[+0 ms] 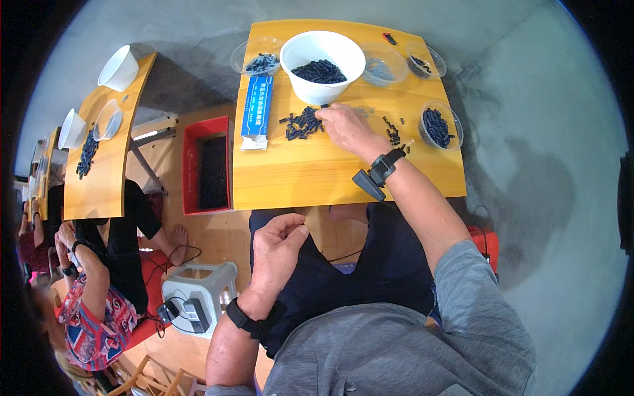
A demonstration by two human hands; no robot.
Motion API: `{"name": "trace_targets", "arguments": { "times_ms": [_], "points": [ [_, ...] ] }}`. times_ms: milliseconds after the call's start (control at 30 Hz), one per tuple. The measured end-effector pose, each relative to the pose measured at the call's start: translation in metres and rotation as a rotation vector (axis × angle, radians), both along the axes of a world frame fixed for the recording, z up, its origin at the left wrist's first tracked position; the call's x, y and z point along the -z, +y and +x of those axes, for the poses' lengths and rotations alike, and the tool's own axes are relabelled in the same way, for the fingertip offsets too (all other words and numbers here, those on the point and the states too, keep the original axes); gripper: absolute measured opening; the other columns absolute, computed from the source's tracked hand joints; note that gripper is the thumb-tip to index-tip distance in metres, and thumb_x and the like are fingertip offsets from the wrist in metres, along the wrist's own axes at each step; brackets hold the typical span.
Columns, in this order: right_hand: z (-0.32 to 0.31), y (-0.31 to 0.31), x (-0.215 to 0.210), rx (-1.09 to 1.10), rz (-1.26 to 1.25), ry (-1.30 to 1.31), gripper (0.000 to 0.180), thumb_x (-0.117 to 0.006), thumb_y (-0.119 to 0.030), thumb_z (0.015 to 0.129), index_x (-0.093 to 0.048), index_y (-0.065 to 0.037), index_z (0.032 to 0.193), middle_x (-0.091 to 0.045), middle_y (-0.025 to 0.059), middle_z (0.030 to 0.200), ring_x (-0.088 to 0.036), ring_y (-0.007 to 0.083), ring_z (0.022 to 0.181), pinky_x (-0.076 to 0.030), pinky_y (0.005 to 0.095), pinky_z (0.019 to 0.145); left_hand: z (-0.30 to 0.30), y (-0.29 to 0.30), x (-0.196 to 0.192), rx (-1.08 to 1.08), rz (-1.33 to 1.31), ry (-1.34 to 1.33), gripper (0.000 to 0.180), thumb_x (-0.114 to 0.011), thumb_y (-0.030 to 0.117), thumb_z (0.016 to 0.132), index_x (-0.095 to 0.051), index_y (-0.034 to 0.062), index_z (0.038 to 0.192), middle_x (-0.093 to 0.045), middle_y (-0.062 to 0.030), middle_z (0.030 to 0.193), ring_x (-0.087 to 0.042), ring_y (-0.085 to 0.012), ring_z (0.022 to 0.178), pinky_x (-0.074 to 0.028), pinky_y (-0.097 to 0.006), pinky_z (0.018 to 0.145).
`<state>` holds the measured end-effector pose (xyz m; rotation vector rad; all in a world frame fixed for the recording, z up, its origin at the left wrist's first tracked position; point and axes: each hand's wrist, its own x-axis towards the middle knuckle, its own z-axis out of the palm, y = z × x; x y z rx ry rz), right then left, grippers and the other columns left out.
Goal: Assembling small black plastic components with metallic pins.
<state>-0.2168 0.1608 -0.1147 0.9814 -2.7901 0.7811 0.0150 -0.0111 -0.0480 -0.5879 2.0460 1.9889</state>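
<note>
My right hand (pixel 348 127) rests on the small wooden table (pixel 330 175), fingertips at the edge of a loose pile of small black cylindrical parts (pixel 302 123); whether it pinches one I cannot tell. Just beyond it stands a white bowl (pixel 322 56) holding more black parts. My left hand (pixel 281 243) hovers over my lap below the table's near edge, thumb and fingers pinched together; a small item in them is not visible. Both wrists wear black bands, the right one with a black device (pixel 376 175).
Clear plastic dishes (pixel 440 125) with black parts ring the table, and a blue-and-white box (pixel 256 109) lies at its left. A red bin (pixel 207 165) stands on the floor beside it. A second table (pixel 99 152), a white stool (pixel 201 294) and seated people are at left.
</note>
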Motion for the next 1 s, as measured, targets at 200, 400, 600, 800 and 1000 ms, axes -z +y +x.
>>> {"name": "trace_targets", "arguments": {
  "times_ms": [200, 400, 600, 800, 1000],
  "points": [
    [-0.001, -0.003, 0.003, 0.017, 0.095, -0.026, 0.017, -0.056, -0.008, 0.085, -0.066, -0.004, 0.098, -0.061, 0.0195, 0.088, -0.060, 0.0376, 0.084, -0.047, 0.0455, 0.074, 0.001, 0.000, 0.007, -0.009, -0.001, 0.020, 0.022, -0.064, 0.006, 0.083, -0.064, -0.0068, 0.101, -0.067, -0.0081, 0.086, -0.061, -0.0101, 0.077, -0.049, -0.024, 0.072],
    [0.000, -0.001, 0.007, 0.081, 0.033, 0.013, 0.011, -0.057, -0.008, 0.085, -0.064, -0.003, 0.092, -0.061, 0.0208, 0.086, -0.060, 0.0387, 0.081, -0.048, 0.0436, 0.073, -0.001, 0.000, 0.003, 0.005, -0.037, 0.015, 0.022, -0.064, 0.006, 0.083, -0.064, -0.0071, 0.101, -0.068, -0.0085, 0.087, -0.062, -0.0106, 0.079, -0.049, -0.024, 0.073],
    [0.031, 0.000, -0.017, 0.198, -0.503, -0.714, 0.012, -0.056, -0.006, 0.088, -0.059, 0.003, 0.097, -0.063, 0.0097, 0.077, -0.065, 0.0183, 0.067, -0.054, 0.0314, 0.059, -0.001, -0.002, 0.002, -0.067, 0.012, 0.019, 0.019, -0.063, 0.004, 0.084, -0.065, -0.0052, 0.101, -0.067, -0.0068, 0.089, -0.061, -0.0100, 0.081, -0.049, -0.023, 0.074],
    [0.076, 0.000, -0.042, 0.031, -0.957, -1.040, 0.012, -0.054, -0.003, 0.092, -0.058, 0.004, 0.100, -0.062, 0.0084, 0.088, -0.063, 0.0138, 0.069, -0.055, 0.0274, 0.059, -0.001, -0.002, -0.001, -0.180, 0.106, 0.116, 0.017, -0.059, 0.004, 0.088, -0.063, -0.0015, 0.104, -0.065, -0.0054, 0.097, -0.062, -0.0123, 0.080, -0.046, -0.023, 0.067],
    [0.111, -0.004, -0.050, -0.123, -1.100, -1.182, 0.012, -0.054, -0.002, 0.092, -0.060, 0.003, 0.101, -0.062, 0.0094, 0.091, -0.064, 0.0147, 0.070, -0.055, 0.0278, 0.059, -0.002, -0.001, -0.011, -0.231, 0.105, 0.204, 0.020, -0.059, 0.010, 0.091, -0.063, -0.0030, 0.106, -0.065, -0.0071, 0.095, -0.060, -0.0115, 0.076, -0.045, -0.023, 0.064]
  ]
}}
